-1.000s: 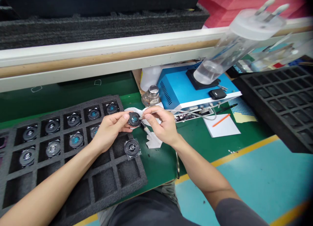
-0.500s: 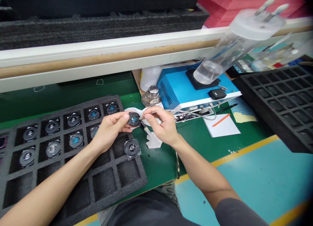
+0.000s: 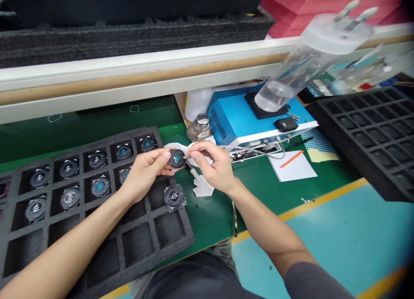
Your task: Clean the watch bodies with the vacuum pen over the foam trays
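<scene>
Pinched between the thumb and fingers of my left hand [image 3: 149, 168] is a round black disc [image 3: 177, 158] with blue marks at its centre. My right hand [image 3: 213, 164] is closed on the end of a thin grey tube [image 3: 252, 151], its tip at the disc's right edge. Under my left forearm lies a black foam tray [image 3: 139, 243] with similar discs in several compartments. One disc in clear film [image 3: 174, 196] rests on a divider near the tray's right side. White wipes [image 3: 203, 187] and a dark pen-like tool [image 3: 192, 169] lie below my right hand.
A blue machine [image 3: 239, 120] stands behind, carrying a clear cylinder [image 3: 284, 83] and a small black case [image 3: 286, 124]. Left of it is a glass bottle with a metal cap [image 3: 199, 127]. White paper [image 3: 296, 171] with an orange stick lies right; another foam tray [image 3: 365, 152] is far right.
</scene>
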The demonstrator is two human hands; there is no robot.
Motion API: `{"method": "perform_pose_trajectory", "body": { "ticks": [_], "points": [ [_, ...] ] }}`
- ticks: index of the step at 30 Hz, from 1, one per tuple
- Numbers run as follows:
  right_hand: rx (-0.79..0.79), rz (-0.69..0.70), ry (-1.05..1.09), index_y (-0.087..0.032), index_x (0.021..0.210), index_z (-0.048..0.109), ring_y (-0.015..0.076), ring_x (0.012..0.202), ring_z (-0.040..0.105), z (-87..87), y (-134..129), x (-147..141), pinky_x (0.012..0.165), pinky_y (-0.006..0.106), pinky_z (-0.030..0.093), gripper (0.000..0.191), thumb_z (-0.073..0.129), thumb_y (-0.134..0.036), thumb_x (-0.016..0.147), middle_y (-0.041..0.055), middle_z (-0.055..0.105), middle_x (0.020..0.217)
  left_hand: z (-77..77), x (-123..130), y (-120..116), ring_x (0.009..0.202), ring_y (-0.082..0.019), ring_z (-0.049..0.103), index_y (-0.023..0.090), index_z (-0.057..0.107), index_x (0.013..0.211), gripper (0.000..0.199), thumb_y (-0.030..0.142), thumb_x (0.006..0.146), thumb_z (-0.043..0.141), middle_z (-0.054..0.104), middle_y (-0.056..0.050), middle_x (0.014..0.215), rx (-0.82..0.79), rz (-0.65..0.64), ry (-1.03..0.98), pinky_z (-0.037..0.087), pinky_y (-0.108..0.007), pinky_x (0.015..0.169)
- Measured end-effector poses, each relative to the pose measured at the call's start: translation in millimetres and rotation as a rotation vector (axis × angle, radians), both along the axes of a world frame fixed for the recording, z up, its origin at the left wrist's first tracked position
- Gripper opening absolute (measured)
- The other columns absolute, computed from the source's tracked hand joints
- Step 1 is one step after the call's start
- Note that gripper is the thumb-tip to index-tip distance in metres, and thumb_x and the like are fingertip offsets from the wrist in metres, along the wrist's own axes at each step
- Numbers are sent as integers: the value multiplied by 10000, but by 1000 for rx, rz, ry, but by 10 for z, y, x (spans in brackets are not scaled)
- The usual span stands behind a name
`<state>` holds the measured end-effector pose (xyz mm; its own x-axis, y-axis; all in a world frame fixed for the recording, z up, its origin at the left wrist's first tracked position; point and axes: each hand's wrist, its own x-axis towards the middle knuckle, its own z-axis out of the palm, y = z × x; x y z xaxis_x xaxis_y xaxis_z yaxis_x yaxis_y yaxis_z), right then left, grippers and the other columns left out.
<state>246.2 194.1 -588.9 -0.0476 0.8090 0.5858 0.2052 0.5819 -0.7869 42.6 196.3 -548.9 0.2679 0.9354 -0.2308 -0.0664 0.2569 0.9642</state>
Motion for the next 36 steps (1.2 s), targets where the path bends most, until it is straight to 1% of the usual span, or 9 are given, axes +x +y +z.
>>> {"method": "perform_pose_trajectory", "body": {
  "ticks": [13,16,22,29,36],
  "points": [
    [2,0,-3,-208,984,698,144,810,739,8,0,1,733,279,636,108,617,-277,995,41,767,926,12,7,7,849,-211,768,189,818,1133,508,570,797,826,815,-119,1064,-7,15,35,614,-271,716],
    [2,-7,-7,-205,977,696,146,807,739,11,-1,0,725,277,635,119,617,-291,997,43,768,923,8,6,5,850,-206,767,191,818,1135,503,567,803,823,815,-118,1063,-8,10,35,614,-267,718],
    [15,12,24,-195,987,698,124,813,733,7,2,-7,733,242,621,71,631,-219,984,38,754,925,0,3,2,851,-191,765,202,821,1130,469,554,819,816,816,-106,1064,1,2,26,612,-245,712],
    [-7,3,5,-203,975,693,145,808,734,7,1,-8,721,280,630,136,615,-311,1003,48,763,929,-1,-1,5,836,-182,764,196,821,1125,449,536,832,812,819,-103,1030,5,1,21,613,-237,706],
    [-1,4,18,-209,977,697,140,805,736,6,1,-9,727,274,632,112,620,-288,996,39,764,923,8,7,-5,837,-193,764,196,823,1119,468,553,817,817,818,-107,1031,1,9,29,613,-252,707]
  ]
}}
